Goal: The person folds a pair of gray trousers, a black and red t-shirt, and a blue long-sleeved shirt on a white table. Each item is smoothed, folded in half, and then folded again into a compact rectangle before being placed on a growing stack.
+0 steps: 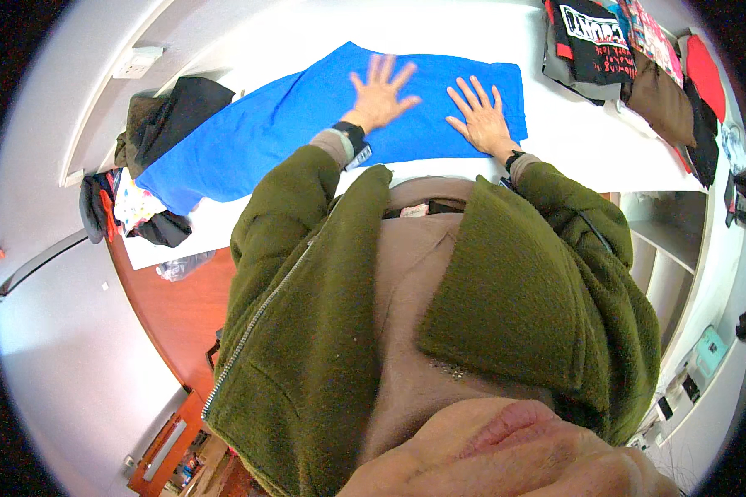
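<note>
A bright blue garment (282,116), shaped like trousers folded lengthwise, lies spread across the white table. My left hand (381,93) is over its middle with the fingers spread; whether the palm touches the cloth I cannot tell. Flat on the garment near its right end rests my right hand (482,118), fingers stretched and apart. Neither hand grips anything. At the far left, the blue cloth narrows and reaches the table's front edge.
Dark clothes (178,116) are heaped at the left, beside a colourful pile (133,203) at the table's corner. Several folded clothes (588,50) lie at the back right, next to a brown folded piece (661,103). Open shelves (667,240) stand below the white table (572,161) at right.
</note>
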Demonstrator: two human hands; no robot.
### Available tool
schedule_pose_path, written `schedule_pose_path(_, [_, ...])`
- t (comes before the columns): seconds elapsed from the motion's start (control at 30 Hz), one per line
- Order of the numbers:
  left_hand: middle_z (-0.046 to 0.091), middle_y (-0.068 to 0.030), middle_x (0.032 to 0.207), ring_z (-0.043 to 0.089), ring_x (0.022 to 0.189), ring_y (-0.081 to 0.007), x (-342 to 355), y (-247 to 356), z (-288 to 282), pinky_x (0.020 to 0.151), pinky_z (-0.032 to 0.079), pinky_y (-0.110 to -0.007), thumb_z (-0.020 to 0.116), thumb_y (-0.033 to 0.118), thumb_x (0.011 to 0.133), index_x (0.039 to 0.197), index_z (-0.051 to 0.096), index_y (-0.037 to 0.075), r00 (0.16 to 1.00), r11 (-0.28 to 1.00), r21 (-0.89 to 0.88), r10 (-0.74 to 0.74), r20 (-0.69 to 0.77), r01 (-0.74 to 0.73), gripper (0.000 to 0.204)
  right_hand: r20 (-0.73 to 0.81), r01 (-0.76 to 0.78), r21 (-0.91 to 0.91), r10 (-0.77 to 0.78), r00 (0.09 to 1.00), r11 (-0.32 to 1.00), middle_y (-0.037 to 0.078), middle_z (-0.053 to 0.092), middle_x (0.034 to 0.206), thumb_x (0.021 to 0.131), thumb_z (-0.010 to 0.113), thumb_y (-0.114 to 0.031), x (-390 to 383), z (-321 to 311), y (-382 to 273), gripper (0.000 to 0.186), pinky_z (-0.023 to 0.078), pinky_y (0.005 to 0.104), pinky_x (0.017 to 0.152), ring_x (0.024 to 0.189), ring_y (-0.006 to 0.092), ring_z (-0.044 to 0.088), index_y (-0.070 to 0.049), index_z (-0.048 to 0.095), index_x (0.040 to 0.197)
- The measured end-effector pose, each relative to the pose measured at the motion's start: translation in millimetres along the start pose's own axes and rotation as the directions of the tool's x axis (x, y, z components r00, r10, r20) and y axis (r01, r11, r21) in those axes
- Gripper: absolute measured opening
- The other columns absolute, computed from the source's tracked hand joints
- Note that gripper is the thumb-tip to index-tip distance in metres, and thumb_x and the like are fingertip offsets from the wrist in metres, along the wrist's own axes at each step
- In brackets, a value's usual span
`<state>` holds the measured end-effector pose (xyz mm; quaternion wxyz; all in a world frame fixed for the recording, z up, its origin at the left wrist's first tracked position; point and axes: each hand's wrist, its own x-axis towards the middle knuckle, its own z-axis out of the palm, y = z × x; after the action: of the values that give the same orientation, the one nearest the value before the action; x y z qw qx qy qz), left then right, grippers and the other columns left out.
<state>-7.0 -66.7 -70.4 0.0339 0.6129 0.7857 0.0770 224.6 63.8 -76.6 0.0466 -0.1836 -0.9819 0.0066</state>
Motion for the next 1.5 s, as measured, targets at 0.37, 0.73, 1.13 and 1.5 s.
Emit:
schedule_pose_path(0.37, [0.003, -0.0084, 0.158, -0.002, 0.144, -0.0384, -28, 52, 15, 0.098, 0.010, -0.079, 0.037, 0.074, 0.084, 0.151, 0.013, 0.034, 0.964, 0.983, 0.090, 0.133, 0.232, -0.157, 0.082, -0.088, -0.029, 0.459, 0.078, 0.993, 0.888, 0.011, 0.036, 0.147, 0.088, 0.058, -0.047, 2, 4, 24, 0.060, 0.022, 0.0525, 0.111, 0.137, 0.0311, 0.029, -0.019, 0.044, 0.139])
schedule_pose_path(0.73, [0.000, -0.0080, 0.159, -0.003, 0.144, -0.0385, -27, 52, 14, 0.098, 0.007, -0.080, 0.036, 0.073, 0.085, 0.151, 0.011, 0.034, 0.949, 0.984, 0.100, 0.115, 0.293, -0.150, 0.080, 0.326, -0.718, 0.554, 0.684, 0.653, 0.422, 0.021, 0.063, 0.102, 0.069, 0.076, -0.055, -32, -9, 75, 0.084, 0.052, 0.0371, 0.080, 0.086, 0.0295, 0.065, 0.006, 0.050, 0.120])
schedule_pose_path(1.13, [-0.002, -0.0081, 0.158, -0.004, 0.144, -0.0391, -28, 53, 11, 0.096, 0.009, -0.081, 0.037, 0.073, 0.085, 0.151, 0.011, 0.034, 0.944, 0.987, 0.083, 0.107, 0.313, -0.140, 0.081, 0.567, -0.533, 0.824, 0.316, 0.761, -0.193, 0.013, 0.063, 0.107, 0.079, 0.071, -0.019, -12, -41, 64, 0.057, 0.055, 0.0347, 0.080, 0.093, 0.0211, 0.063, -0.001, 0.045, 0.127])
schedule_pose_path(1.5, [0.000, -0.0090, 0.158, -0.005, 0.144, -0.0372, -30, 58, 2, 0.096, 0.007, -0.081, 0.040, 0.070, 0.086, 0.150, 0.019, 0.028, 0.937, 0.989, 0.089, 0.085, 0.338, -0.122, 0.079, 0.402, -0.455, 0.772, 0.212, 0.891, 0.444, 0.014, 0.065, 0.086, 0.074, 0.068, -0.020, 51, -81, -7, 0.076, 0.051, 0.0307, 0.054, 0.065, 0.0196, 0.063, -0.002, 0.035, 0.140])
